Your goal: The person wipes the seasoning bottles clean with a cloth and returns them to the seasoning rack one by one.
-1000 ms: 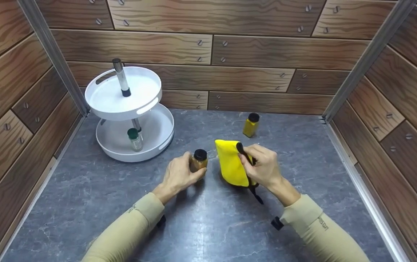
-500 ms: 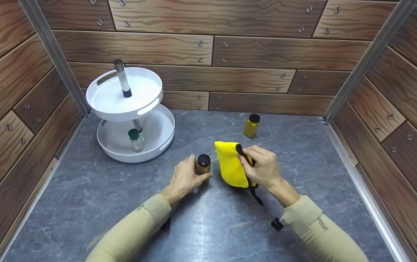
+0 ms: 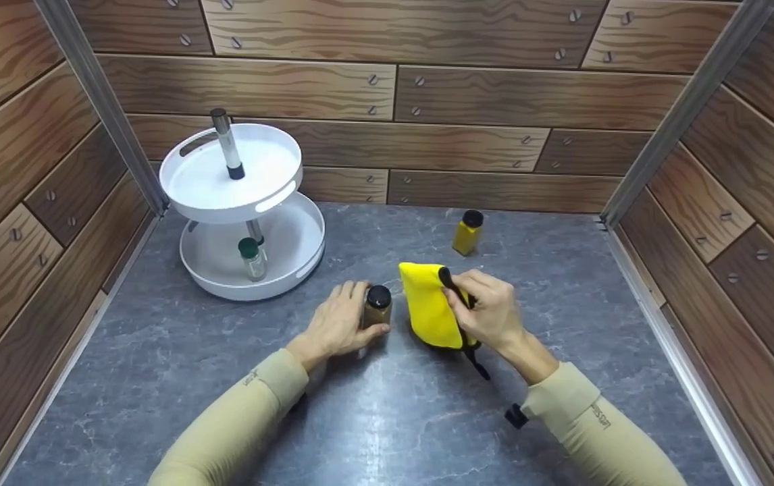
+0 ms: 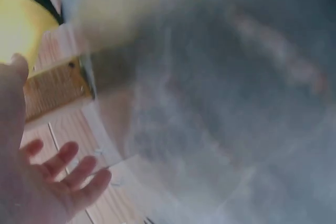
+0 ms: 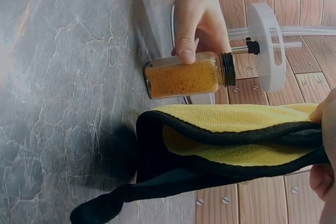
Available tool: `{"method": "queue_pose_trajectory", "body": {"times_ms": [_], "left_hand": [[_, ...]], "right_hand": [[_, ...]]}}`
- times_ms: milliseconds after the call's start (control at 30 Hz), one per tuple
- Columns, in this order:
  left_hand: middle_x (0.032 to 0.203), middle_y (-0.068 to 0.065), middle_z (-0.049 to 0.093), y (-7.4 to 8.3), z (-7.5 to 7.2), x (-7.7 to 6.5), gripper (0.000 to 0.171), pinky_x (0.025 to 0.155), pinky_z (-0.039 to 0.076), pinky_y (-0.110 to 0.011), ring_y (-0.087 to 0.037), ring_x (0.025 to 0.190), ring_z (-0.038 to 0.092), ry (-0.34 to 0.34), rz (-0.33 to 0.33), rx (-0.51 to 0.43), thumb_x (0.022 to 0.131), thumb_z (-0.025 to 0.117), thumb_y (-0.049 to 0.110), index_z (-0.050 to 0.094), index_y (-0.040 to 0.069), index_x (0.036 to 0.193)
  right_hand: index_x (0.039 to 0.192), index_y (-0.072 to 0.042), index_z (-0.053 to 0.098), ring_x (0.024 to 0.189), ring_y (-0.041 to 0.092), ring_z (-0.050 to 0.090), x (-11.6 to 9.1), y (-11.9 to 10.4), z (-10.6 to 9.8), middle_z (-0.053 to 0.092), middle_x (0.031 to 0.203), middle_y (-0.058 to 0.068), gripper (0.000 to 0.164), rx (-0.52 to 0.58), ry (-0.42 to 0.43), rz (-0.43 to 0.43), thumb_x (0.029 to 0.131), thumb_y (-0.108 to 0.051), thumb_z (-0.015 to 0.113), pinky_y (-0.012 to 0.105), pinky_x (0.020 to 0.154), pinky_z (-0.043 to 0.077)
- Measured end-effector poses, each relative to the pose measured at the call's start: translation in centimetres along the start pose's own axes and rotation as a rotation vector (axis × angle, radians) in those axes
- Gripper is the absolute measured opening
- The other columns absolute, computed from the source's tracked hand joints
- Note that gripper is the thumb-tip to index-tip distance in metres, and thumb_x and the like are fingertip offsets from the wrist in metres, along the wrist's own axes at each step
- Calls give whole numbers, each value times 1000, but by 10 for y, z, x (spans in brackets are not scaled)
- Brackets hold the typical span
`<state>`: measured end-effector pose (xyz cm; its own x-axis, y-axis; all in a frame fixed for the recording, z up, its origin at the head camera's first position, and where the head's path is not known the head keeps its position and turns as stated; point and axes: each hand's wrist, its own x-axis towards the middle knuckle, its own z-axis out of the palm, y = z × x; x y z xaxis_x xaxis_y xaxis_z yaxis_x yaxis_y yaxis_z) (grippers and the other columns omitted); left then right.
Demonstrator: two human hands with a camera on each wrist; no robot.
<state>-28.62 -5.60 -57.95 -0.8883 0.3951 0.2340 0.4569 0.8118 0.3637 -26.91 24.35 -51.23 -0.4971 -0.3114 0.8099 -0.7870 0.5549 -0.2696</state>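
A spice jar (image 3: 377, 309) with a black lid and orange-brown spice inside stands upright on the table at the middle. My left hand (image 3: 341, 322) is right beside it, thumb along the near side; in the left wrist view its fingers (image 4: 84, 174) are spread and stand away from the glass. To the right, my right hand (image 3: 487, 309) pinches the upper edge of a yellow cloth (image 3: 427, 307) with black trim. The folded cloth hangs down close over the table, and one black-edged corner trails toward me. In the right wrist view the jar (image 5: 181, 80) is just beyond the cloth (image 5: 231, 116).
A white two-tier round stand (image 3: 225, 293) is at the back left, with a green-capped jar (image 3: 252, 260) on its lower tier. Behind the cloth stands a yellow jar (image 3: 468, 233) with a black lid. Wood-patterned walls (image 3: 333, 145) enclose the grey table (image 3: 387, 432).
The left hand first brought the spice jar slightly right and toward me, then its fingers loosened and drew back left from it. The right hand and cloth stayed nearly still.
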Motion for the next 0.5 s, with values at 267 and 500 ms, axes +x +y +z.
{"method": "queue_pose_trajectory", "body": {"times_ms": [267,500], "left_hand": [[141,-18,63,-8,-4,7,77,111,58,-57,-39,129,62,-103,87,-35,104,75,52,48,7,160],[143,-18,66,-13,-2,8,62,118,55,-55,-39,132,59,-125,136,-77,109,70,45,54,5,153]], "right_hand": [[103,-3,86,67,20,72,0,1,1,81,88,10,14,1,-36,14,90,3,86,28,57,58],[105,-2,86,67,18,73,0,1,1,81,88,10,17,-17,-37,-23,89,3,87,25,58,58]]}}
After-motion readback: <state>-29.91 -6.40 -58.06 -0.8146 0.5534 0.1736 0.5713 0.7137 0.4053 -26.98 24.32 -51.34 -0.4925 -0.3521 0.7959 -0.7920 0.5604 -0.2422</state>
